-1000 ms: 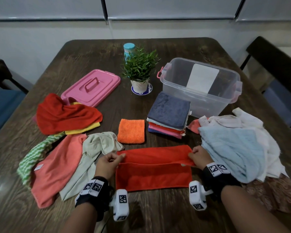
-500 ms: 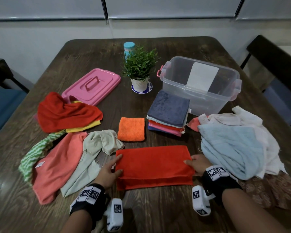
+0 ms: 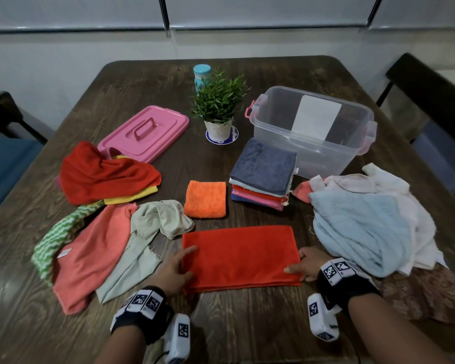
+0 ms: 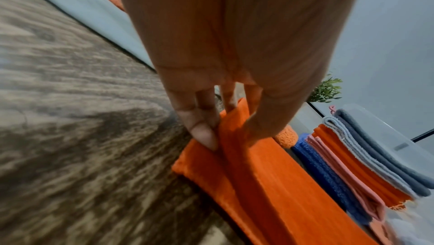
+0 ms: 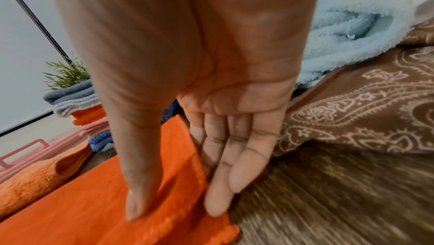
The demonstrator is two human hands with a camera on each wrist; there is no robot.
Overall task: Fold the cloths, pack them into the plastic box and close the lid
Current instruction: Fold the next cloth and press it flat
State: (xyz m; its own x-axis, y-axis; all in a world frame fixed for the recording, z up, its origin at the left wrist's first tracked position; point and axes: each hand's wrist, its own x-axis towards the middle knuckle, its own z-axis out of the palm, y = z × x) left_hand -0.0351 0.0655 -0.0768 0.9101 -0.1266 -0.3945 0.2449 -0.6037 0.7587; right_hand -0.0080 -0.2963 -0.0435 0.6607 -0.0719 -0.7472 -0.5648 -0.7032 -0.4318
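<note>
Cloth of a bright orange-red (image 3: pixel 241 257) is laid flat near the front edge of the dark wooden table (image 3: pixel 247 324), folded into a long rectangle with smooth layers stacked at its near edge. Its left end is pinched between the thumb and fingers of the left hand (image 3: pixel 172 271), the layers gripped (image 4: pixel 234 137). Its right end is held by the right hand (image 3: pixel 306 264), thumb on top and straight fingers slipped beneath the edge (image 5: pixel 178 184). The clear plastic box (image 3: pixel 313 130) is seen open farther back to the right, and the pink lid (image 3: pixel 145 132) lies apart to the left.
</note>
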